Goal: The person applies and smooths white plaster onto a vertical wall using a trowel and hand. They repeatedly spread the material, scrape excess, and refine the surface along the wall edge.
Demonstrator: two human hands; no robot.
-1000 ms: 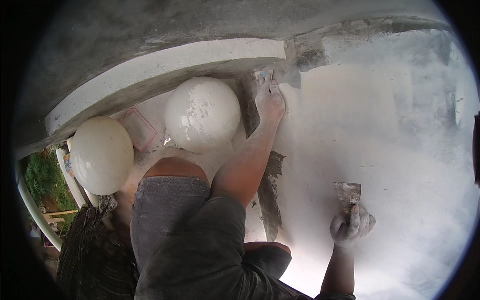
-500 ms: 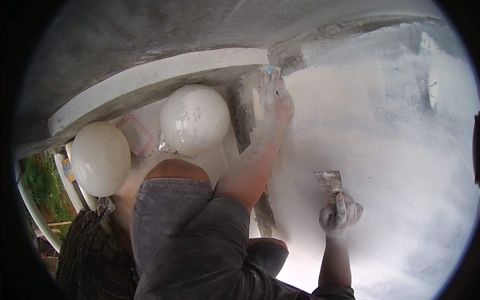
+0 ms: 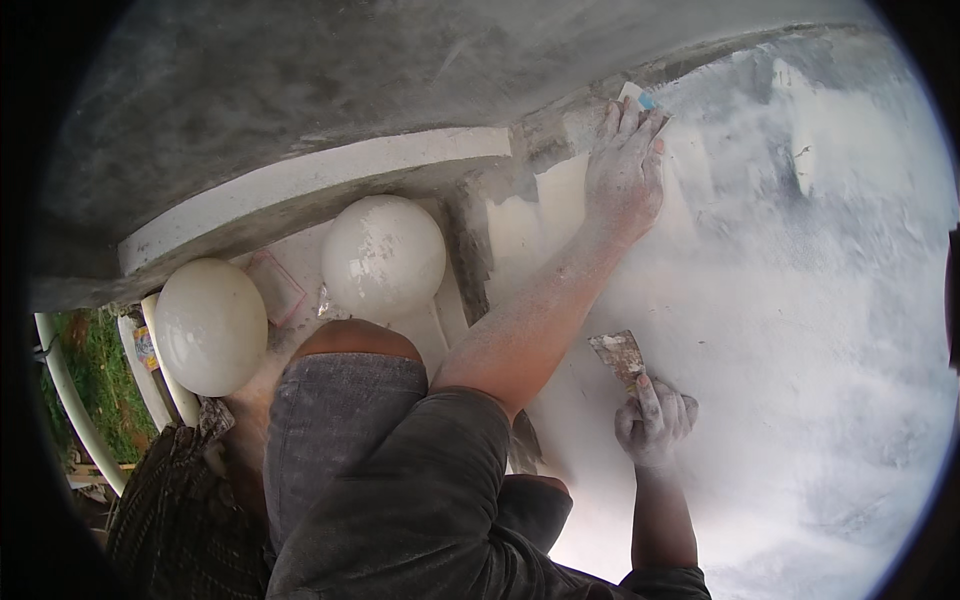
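Dusty with white powder, my left hand [image 3: 625, 185] reaches up the whitened wall [image 3: 760, 300], close to its top edge. Its fingers press a small flat white-and-blue piece [image 3: 638, 97] against the surface; the palm hides most of that piece, so its kind does not show. Lower down, my right hand [image 3: 655, 420] is closed round the handle of a putty knife [image 3: 620, 358]. The knife's stained metal blade points up and to the left, in front of the wall. White dust coats the right hand's fingers too.
Two round white globes [image 3: 383, 255] [image 3: 212, 327] stand left of my bent knee [image 3: 358, 340], with a clear red-edged packet [image 3: 275, 287] between them. A pale ledge [image 3: 320, 185] runs above them under grey concrete [image 3: 300, 80]. White rails [image 3: 80, 400] and greenery lie far left.
My left hand has moved right and slightly up along the wall with the flat piece. The putty knife has shifted a little left, its blade tilting further left.
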